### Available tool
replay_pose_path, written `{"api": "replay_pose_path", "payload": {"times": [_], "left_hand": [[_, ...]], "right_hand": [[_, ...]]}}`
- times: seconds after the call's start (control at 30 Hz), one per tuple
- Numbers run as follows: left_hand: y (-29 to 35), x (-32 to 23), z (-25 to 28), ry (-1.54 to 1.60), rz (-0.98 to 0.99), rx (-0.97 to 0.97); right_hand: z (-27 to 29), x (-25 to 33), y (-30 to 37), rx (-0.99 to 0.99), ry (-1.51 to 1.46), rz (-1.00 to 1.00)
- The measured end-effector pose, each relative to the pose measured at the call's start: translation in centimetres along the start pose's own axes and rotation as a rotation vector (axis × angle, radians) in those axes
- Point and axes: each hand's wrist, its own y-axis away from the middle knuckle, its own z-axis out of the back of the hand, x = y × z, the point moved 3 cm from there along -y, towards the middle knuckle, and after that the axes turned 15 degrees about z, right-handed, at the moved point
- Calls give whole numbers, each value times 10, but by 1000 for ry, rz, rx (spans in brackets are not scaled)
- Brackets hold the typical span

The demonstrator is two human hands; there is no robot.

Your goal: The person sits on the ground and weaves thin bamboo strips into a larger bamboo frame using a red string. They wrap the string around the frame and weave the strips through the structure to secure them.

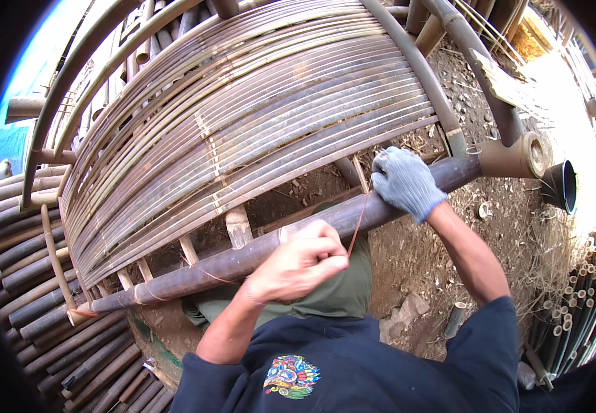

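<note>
A bamboo frame with a slatted panel [263, 117] lies across the view, with a thick dark bamboo pole [243, 260] along its near edge. My bare left hand [305, 263] is closed in a pinch on a thin reddish-brown strip [358, 227]. The strip runs up from that hand to the pole beside my right hand. In a grey knit glove, my right hand [408, 182] is closed at the top of the pole, its fingertips curled out of sight. Short light bamboo pegs [238, 227] join the pole to the panel. Thin binding wraps the pole's left part.
Stacked bamboo poles [36, 275] lie at the left. A cut bamboo end [535, 155] and a dark tube [560, 186] sit at the right, above bundled thin canes [580, 303]. Shavings and a stone [408, 313] lie on the earth floor [442, 255].
</note>
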Motion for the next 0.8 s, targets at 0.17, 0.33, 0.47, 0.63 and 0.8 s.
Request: {"api": "replay_pose_path", "payload": {"times": [0.17,0.33,0.47,0.63,0.8], "left_hand": [[13,-4,39,1452,-248,-102],[10,-8,41,1457,-128,-194],[-5,-37,20,1317,-57,-270],[42,-23,30,1131,-28,-363],[41,-64,-2,241,-175,-335]], "right_hand": [[13,71,23,-172,-672,474],[6,63,4,-187,-578,486],[15,28,6,-54,-712,487],[12,68,8,26,-607,407],[68,54,73,148,-1157,283]]}}
